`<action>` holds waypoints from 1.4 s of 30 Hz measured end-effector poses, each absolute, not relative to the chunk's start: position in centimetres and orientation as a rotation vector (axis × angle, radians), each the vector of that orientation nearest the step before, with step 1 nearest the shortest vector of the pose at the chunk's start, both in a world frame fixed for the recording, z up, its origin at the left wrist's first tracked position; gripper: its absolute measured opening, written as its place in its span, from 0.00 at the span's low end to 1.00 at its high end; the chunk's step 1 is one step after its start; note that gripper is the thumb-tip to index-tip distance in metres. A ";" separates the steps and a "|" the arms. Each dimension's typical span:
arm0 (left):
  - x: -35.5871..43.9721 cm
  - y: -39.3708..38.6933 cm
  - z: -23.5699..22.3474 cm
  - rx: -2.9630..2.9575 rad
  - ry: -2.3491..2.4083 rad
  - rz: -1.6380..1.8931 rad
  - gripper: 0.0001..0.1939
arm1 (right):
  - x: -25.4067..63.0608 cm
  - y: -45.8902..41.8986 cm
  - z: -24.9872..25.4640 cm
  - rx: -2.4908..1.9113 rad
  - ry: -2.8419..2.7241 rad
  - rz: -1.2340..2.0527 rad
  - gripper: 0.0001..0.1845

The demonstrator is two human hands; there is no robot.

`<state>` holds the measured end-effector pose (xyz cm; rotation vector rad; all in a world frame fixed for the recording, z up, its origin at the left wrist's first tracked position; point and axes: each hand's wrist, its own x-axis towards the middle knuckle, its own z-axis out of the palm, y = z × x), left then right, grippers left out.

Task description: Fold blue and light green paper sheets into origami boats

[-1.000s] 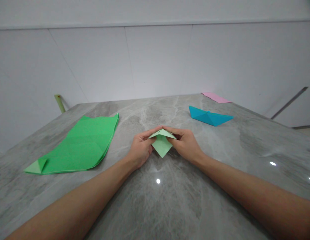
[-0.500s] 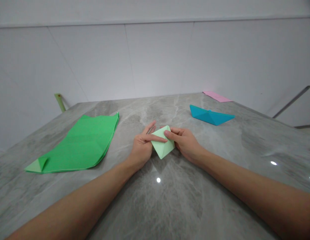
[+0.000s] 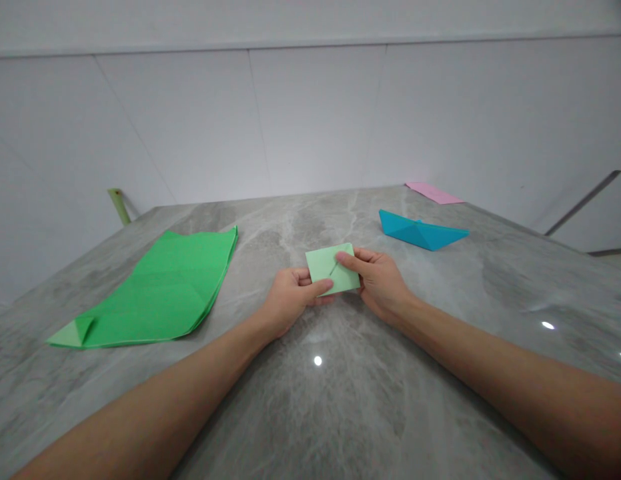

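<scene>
A small piece of folded light green paper (image 3: 322, 263) is held between my two hands, just above the grey marbled table. It looks like a flat square with a diagonal slit across its face. My left hand (image 3: 293, 298) pinches its lower left part, thumb on top and fingers beneath. At the upper right, my right hand (image 3: 380, 277) grips it with the thumb pressed on the face. The fingers under the paper are partly hidden.
Several bright green sheets (image 3: 165, 287) lie stacked on the left, one corner folded over. A blue paper boat (image 3: 423, 231) stands at the back right. Behind it a pink paper (image 3: 433, 193) lies by the table's far edge. A white wall (image 3: 310, 120) rises beyond.
The folded paper was opened into a peaked shape, then became flattened and turned from a diamond to a square-on position. My left fingers shifted from across its face to its lower left.
</scene>
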<state>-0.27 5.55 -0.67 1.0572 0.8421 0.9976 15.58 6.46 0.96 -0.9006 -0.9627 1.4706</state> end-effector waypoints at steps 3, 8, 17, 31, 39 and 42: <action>-0.4 5.5 -0.7 1.063 0.856 0.981 0.18 | 15.5 6.3 0.6 -0.892 -1.028 1.518 0.16; -0.4 5.2 -0.3 1.088 0.872 0.943 0.15 | 15.8 6.6 0.7 -0.930 -1.004 1.518 0.15; -0.5 5.2 -0.6 1.090 0.876 1.010 0.17 | 15.5 6.2 1.0 -0.922 -1.024 1.536 0.16; -0.7 4.8 -0.1 1.638 1.401 1.293 0.19 | 15.7 5.6 1.0 -1.121 -1.550 1.149 0.17; -1.0 4.9 0.4 1.976 1.712 1.287 0.26 | 15.0 4.5 0.9 -1.059 -1.863 1.315 0.21; -0.9 4.9 0.7 1.974 1.672 1.305 0.25 | 15.0 4.3 1.2 -1.029 -1.872 1.314 0.25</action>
